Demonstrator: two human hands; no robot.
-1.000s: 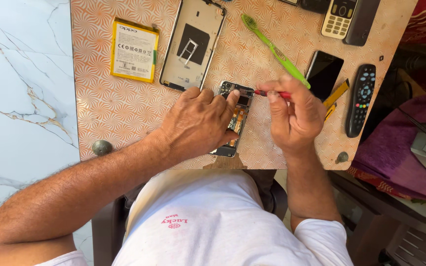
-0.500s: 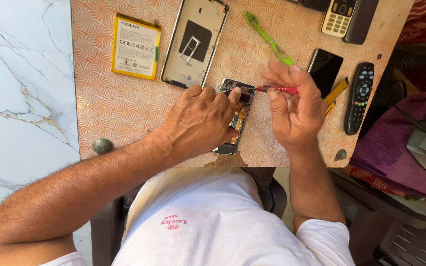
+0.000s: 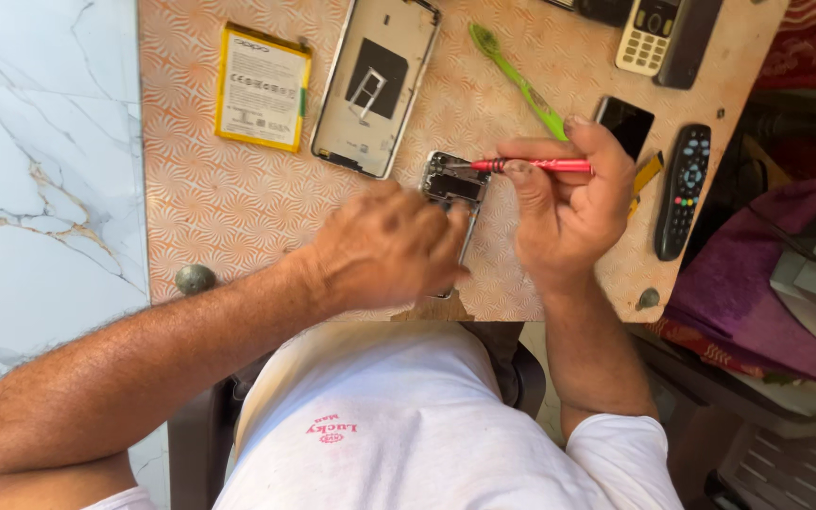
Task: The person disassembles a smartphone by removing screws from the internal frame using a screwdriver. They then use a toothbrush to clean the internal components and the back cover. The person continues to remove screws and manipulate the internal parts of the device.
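Your left hand (image 3: 384, 250) hides most of the phone (image 3: 453, 181) at the table's (image 3: 219, 208) near edge, grip unclear; right hand (image 3: 569, 203) pinches the screwdriver (image 3: 531, 165), now flatter than before.

Bare tabletop (image 3: 238, 208) is left open beside the left hand (image 3: 384, 250); beyond, passage is blocked by battery (image 3: 263, 87) and back cover (image 3: 377, 85).

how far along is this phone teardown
Done: the back cover and yellow battery lie off to the side on the table. In hand: the left hand steadies the opened phone while the right hand works a red screwdriver at its top end. Left: the board looks still in place.
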